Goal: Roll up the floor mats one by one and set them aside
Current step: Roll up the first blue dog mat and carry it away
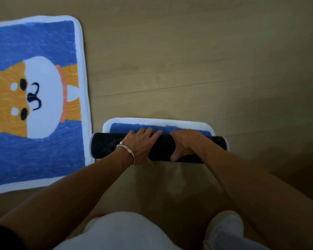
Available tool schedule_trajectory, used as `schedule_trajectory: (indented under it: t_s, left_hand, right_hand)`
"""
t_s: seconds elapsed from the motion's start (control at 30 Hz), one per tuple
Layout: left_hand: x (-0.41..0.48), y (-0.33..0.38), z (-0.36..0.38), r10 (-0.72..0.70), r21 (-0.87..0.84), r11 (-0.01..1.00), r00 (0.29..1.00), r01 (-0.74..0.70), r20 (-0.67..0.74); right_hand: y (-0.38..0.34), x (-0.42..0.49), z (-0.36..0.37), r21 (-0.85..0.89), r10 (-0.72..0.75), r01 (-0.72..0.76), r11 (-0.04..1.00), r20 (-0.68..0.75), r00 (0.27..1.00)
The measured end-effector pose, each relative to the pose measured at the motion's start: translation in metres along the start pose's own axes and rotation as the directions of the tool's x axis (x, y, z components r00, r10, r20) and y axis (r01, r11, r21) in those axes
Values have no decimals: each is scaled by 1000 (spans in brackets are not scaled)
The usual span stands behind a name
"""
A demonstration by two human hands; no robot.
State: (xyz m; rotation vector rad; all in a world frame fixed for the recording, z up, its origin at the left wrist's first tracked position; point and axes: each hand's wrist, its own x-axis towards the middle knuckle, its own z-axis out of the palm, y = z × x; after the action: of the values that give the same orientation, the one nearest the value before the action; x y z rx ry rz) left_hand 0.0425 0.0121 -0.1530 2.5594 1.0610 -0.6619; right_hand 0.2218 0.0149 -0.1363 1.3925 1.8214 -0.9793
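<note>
A blue floor mat with a white border is nearly all rolled into a dark roll (105,147) with a dotted black backing outward. Only a short flat strip of this mat (126,126) still lies on the floor beyond the roll. My left hand (140,146), with a silver bracelet on the wrist, lies over the roll's middle with fingers reaching over the far side. My right hand (183,144) sits just to its right, fingers over the top and thumb on the near side. A second blue mat with an orange-and-white dog picture (34,98) lies flat at the left.
The floor is light wooden planks (188,60), bare beyond and to the right of the roll. The flat mat's right edge nearly touches the roll's left end. My knees in white clothing (126,231) are at the bottom of the view.
</note>
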Motion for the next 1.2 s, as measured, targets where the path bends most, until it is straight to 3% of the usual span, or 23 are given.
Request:
schedule_trajectory:
  t_s: [0.1,0.23,0.43,0.6,0.73,0.93,1.1,1.2]
  left_hand:
    - [2,1,0,24,-89,996,997,-17,79]
    - [8,-4,-5,65,-186,981,993,-47,96]
    - [10,-11,-3,79,-116,991,986,-62,146]
    - [15,-13,-9,78,-152,987,988,-57,132]
    - [18,-11,-12,66,-265,964,962,8,266]
    - [2,-19,-11,58,-188,981,994,-40,91]
    - [6,-24,-8,56,-178,984,984,-25,169]
    - [7,-24,-9,17,-215,976,964,42,266]
  right_hand:
    - [0,-1,6,62,-11,5,998,93,996]
    - [8,-3,10,-2,-29,29,1000,-54,998]
    - [11,-5,13,37,-28,30,999,-54,998]
    - [12,-11,15,-39,-119,113,993,-256,959]
    - [4,-11,27,-104,-125,109,989,-159,979]
    - [8,5,9,158,-92,98,983,-42,995]
    - [12,-1,13,44,-80,84,995,-100,992]
    - [12,-1,15,120,-86,96,988,-86,993]
